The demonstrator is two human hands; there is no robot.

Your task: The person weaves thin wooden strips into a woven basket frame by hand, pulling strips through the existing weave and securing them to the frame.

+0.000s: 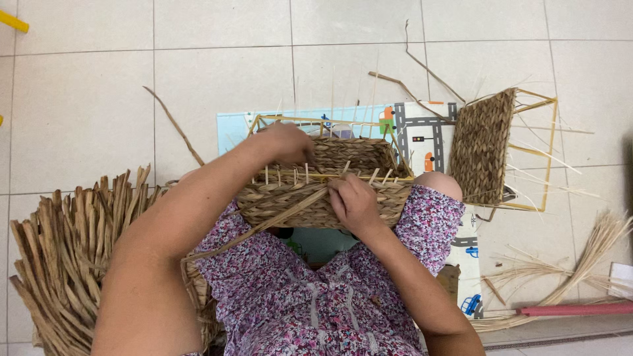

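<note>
While held on the lap over floral trousers (297, 303), half-woven basket (323, 188) mid-weave: left hand (285, 142) curled over the far rim, right hand (353, 201) pinching a straw strand (277, 217) against the near wall (next, probably threading between upright ribs). Golden-brown, tight rows, pale spokes showing.

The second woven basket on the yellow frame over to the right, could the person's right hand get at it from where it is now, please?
Probably yes. The right hand is busy pinching a straw strand against the basket on the lap, but once it lets go, nothing stands between it and the second basket beside the right knee.
</note>
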